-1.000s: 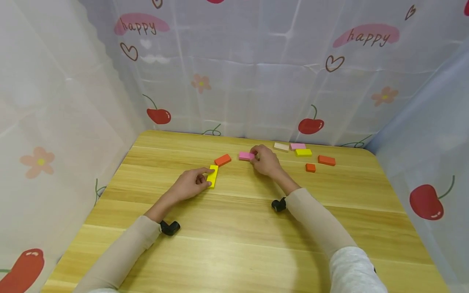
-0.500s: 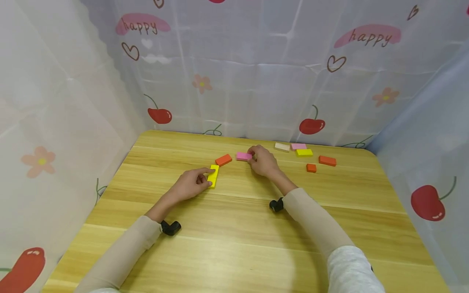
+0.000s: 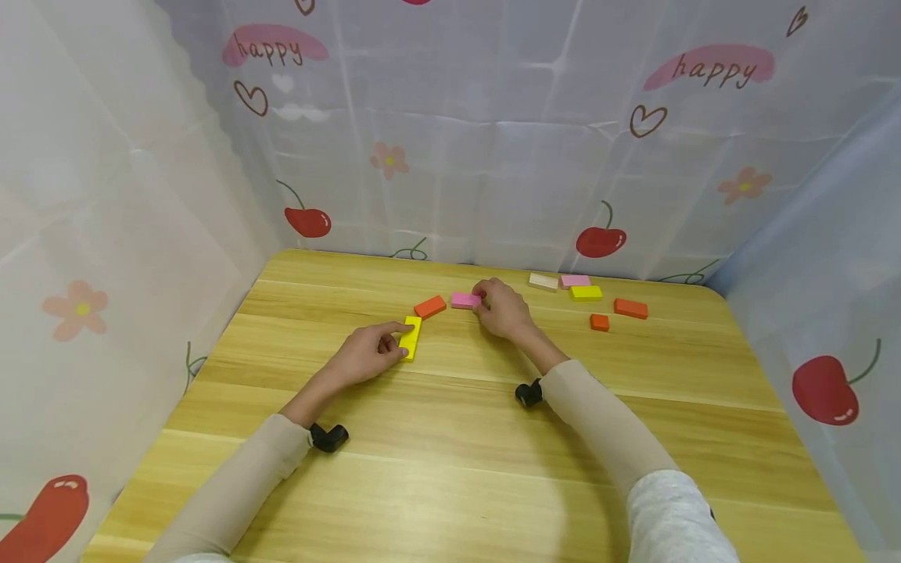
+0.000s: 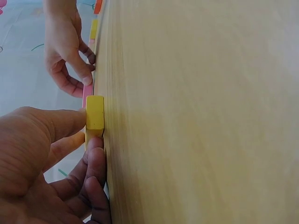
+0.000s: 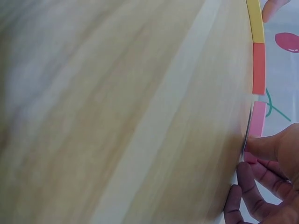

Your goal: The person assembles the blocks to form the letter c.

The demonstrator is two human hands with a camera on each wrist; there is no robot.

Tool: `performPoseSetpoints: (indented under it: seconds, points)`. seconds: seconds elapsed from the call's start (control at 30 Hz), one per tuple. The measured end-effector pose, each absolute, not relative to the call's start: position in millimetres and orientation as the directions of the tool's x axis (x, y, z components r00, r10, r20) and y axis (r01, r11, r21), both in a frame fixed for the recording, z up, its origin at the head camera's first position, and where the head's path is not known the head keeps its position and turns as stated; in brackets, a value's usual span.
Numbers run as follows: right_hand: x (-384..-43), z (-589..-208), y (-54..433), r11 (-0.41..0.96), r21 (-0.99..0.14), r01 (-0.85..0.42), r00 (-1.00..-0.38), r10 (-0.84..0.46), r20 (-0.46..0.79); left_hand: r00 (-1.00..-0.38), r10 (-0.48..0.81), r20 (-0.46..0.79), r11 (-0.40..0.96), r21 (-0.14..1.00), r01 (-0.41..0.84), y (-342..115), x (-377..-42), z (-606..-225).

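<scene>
My left hand [image 3: 361, 356] pinches a yellow block [image 3: 411, 338] lying flat on the table left of centre, thumb and fingers on its left side and ends in the head view. An orange block [image 3: 430, 306] lies at an angle by the far end of the yellow one; in the right wrist view they appear to meet. Right of it, a pink block [image 3: 463, 300] is held at its right end between the thumb and fingers of my right hand [image 3: 504, 310]. A small gap separates pink from orange. The fingers cover the pink block's right end.
At the back right lie a pale wood block [image 3: 543, 282], a second pink block [image 3: 575, 281], another yellow block [image 3: 586, 293], another orange block [image 3: 630, 308] and a small orange piece [image 3: 599, 322]. A printed curtain [image 3: 450, 156] hangs along the table's [image 3: 450, 469] back edge.
My right hand has slid the pink block a short way left, narrowing its gap to the orange block. The left hand and the yellow block have stayed in place.
</scene>
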State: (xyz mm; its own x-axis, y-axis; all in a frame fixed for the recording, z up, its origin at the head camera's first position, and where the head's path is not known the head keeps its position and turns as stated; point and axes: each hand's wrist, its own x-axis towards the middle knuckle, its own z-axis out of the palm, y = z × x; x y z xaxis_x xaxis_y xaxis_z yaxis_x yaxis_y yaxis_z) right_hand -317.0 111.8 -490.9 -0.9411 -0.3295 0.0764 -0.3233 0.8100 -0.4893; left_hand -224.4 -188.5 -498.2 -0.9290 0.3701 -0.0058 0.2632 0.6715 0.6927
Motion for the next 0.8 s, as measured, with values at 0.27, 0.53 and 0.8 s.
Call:
performPoseSetpoints:
  seconds: [0.27, 0.53, 0.8]
  points:
    - [-317.0, -491.5, 109.6, 0.814, -0.489, -0.314, -0.945, -0.32, 0.073, -0.933, 0.361, -0.005, 0.682, 0.684, 0.26, -188.1, -224.9, -500.1]
    - [-316.2, -490.4, 108.9, 0.818, -0.48, -0.317, -0.943, -0.324, 0.07, -0.931, 0.364, 0.006, 0.675, 0.687, 0.269, -187.0, -224.0, -499.8]
    - [-317.3, -490.5, 107.3, 0.819, -0.476, -0.322, -0.941, -0.334, 0.062, -0.934, 0.356, 0.003, 0.683, 0.682, 0.262, -187.7, -223.8, -501.8]
